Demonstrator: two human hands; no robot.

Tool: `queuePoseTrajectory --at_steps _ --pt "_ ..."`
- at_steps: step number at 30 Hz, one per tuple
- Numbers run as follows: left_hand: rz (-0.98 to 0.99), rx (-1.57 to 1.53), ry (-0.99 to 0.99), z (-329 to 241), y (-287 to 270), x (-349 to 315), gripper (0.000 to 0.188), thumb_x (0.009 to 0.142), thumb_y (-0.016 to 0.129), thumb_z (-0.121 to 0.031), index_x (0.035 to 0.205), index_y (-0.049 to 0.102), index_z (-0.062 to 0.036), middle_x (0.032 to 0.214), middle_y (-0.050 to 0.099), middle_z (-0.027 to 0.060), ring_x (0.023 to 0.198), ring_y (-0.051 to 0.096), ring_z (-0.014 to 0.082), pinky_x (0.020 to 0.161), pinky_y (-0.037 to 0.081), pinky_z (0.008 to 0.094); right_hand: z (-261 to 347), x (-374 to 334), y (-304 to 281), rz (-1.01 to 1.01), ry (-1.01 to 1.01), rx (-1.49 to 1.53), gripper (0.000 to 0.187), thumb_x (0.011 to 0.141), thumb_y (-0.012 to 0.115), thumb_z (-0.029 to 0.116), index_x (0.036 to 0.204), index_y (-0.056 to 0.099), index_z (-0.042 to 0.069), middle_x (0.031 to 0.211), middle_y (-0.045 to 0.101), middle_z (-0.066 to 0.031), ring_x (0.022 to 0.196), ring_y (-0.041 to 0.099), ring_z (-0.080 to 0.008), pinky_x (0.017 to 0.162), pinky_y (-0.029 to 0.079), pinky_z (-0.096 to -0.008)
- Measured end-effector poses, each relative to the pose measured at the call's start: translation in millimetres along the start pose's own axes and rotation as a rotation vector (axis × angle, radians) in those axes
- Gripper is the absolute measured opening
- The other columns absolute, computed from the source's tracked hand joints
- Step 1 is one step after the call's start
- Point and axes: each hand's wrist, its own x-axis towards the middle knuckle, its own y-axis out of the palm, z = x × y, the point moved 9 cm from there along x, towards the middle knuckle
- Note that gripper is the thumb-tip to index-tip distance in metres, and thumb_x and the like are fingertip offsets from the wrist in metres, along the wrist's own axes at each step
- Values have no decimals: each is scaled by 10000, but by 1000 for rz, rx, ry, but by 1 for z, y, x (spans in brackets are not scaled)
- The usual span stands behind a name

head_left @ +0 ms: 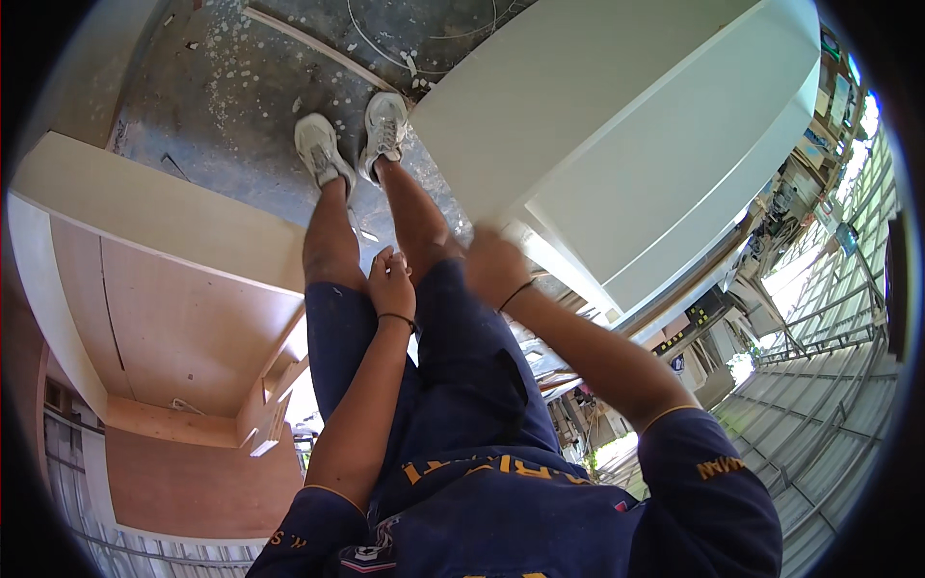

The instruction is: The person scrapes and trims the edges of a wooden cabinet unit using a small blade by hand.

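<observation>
My left hand (392, 287) is closed, its fingers curled in, close above my left thigh. Whatever it may hold is hidden or too small to name. Motion smears my right hand (494, 268), so its fingers cannot be made out. It lies in front of the near corner of a large white cabinet-like piece (655, 178) on my right, and whether it touches that piece I cannot tell. Each wrist wears a thin dark band.
To my left stands an open wooden cabinet carcass (173, 299) with a pale top edge. A wooden strip (318, 46) and thin cables lie on the paint-spotted concrete floor (226, 125) beyond my shoes. Cluttered shelving (771, 207) and corrugated metal walling (819, 414) are at the right.
</observation>
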Motion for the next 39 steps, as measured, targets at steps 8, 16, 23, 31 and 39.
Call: queuePoseTrajectory --at_steps 8,16,23,31,39 --pt "-5 -96 -134 30 -32 0 322 921 494 -136 1164 530 72 960 637 115 731 602 131 686 485 240 -104 16 -118 -416 202 -184 352 839 523 149 1181 594 191 918 583 -125 790 597 -285 646 532 -413" --pt "31 -168 -169 46 -43 1 331 910 482 -122 1172 528 75 958 638 116 698 608 140 677 496 249 -10 -10 3 -105 253 -37 350 884 465 197 1205 572 106 1016 569 -199 935 604 -349 776 532 -427" --pt "87 -26 -106 52 -46 -3 331 924 467 -132 1188 515 60 1003 628 127 739 603 142 691 491 247 -96 13 -103 -446 291 -346 422 819 516 105 1222 581 211 961 570 -102 889 593 -269 704 538 -398" --pt "86 -221 -197 75 -19 -5 317 913 458 -67 1199 493 64 1028 612 123 710 584 124 674 476 236 -43 5 -9 -311 208 -169 419 819 514 155 1234 559 181 1008 563 -151 899 603 -289 700 539 -421" --pt "87 -199 -177 78 -7 -15 346 895 456 -69 1204 484 85 1015 617 134 734 598 137 700 486 241 -40 7 -11 -250 197 -410 379 838 490 107 1195 602 172 944 586 -163 902 611 -314 731 525 -413"
